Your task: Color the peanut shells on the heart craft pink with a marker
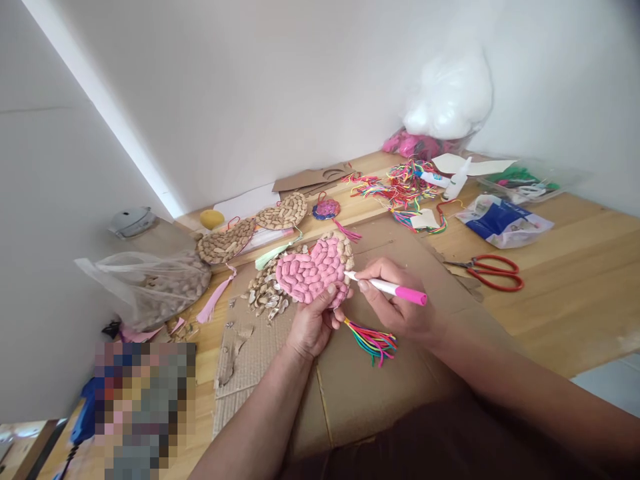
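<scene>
A heart made of peanut shells (313, 273) is held up by my left hand (315, 325), with the thumb on its front and the fingers behind. Most of its shells are pink; a strip along the right edge stays tan. From its lower tip hangs a multicoloured string tassel (371, 340). My right hand (395, 297) grips a white marker with a pink end (393, 288), its tip touching the heart's right side. Loose peanut shells (267, 293) lie on the cardboard (370, 393) just left of the heart.
Red-handled scissors (495, 272) lie at the right. Behind are tangled coloured strings (400, 187), a glue bottle (457, 180) and a blue-and-white packet (503, 220). Two tan peanut-shell pieces (227, 241) and a bag of peanuts (170, 283) are at the left.
</scene>
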Demonstrator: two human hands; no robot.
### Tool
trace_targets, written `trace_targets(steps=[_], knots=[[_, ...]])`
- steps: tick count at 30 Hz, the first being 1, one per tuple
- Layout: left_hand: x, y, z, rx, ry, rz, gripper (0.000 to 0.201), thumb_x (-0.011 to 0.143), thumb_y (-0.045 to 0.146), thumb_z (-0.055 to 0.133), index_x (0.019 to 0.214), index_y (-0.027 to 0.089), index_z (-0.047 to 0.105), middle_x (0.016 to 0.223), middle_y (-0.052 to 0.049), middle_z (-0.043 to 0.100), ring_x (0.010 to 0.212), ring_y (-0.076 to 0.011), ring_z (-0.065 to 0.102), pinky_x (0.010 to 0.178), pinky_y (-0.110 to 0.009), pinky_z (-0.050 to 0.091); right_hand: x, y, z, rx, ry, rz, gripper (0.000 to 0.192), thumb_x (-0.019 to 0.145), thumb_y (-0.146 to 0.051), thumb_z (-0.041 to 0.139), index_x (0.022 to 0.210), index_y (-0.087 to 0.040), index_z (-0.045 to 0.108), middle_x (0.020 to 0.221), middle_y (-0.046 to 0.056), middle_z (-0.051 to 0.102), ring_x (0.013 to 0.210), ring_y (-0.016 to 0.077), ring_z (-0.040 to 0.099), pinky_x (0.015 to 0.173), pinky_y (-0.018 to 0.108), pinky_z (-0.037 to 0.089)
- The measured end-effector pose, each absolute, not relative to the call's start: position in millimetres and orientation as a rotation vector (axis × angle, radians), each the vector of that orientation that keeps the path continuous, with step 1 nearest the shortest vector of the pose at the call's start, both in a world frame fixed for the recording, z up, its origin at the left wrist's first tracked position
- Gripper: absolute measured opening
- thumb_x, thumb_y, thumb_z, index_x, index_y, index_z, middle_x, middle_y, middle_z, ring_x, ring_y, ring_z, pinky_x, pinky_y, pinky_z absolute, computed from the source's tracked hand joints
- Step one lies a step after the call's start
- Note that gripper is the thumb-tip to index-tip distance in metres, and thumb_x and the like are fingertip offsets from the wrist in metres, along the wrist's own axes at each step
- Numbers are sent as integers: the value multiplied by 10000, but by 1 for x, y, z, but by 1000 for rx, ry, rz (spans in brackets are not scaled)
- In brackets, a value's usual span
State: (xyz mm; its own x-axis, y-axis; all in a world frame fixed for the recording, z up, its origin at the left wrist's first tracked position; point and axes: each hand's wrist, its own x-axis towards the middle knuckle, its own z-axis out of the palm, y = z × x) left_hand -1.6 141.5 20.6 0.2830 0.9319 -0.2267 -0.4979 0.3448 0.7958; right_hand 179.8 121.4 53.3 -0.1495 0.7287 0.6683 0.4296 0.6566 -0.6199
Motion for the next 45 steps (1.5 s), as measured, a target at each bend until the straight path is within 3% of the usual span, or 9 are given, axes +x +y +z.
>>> trace_targets(steps=[9,14,19,23,32,45], knots=[[-1,142,19,687,755,1064,399,711,395,895,903,93,719,750,-48,744,418,-62,575,330,-137,388,180,121,57,-933,-1733,327,83,982,-183,550,999,-236,611,878,36,689,830,198,641,779,352,490],[-2,141,18,680,790,1062,427,695,411,899,921,98,716,776,-62,758,420,-66,574,330,-141,388,182,121,54,-947,-1642,520,96,1018,-274,544,1010,-233,630,850,23,664,788,169,644,727,321,493],[-1,139,23,697,810,1022,515,641,460,929,944,104,714,877,-95,781,441,-67,592,348,-145,411,186,136,47,-964,-1317,630,187,1052,-396,495,1107,-262,614,877,24,723,823,178,681,780,347,515],[1,136,24,742,798,1006,532,632,469,934,953,112,705,885,-88,775,465,-70,600,369,-151,425,188,147,42,-1026,-1155,836,223,988,-475,589,1051,-263,624,884,35,736,807,203,681,709,354,514],[4,132,20,843,781,943,539,633,484,929,946,109,702,910,-117,780,503,-88,617,395,-168,453,185,148,38,-901,-973,1261,300,825,-428,778,1005,-275,593,869,-21,636,767,175,603,690,339,488],[4,133,13,937,723,897,564,660,453,924,1050,114,698,1001,-148,774,557,-117,658,426,-190,493,184,147,48,-930,-951,1265,351,787,-429,783,986,-253,554,838,-19,596,764,171,565,655,317,470]])
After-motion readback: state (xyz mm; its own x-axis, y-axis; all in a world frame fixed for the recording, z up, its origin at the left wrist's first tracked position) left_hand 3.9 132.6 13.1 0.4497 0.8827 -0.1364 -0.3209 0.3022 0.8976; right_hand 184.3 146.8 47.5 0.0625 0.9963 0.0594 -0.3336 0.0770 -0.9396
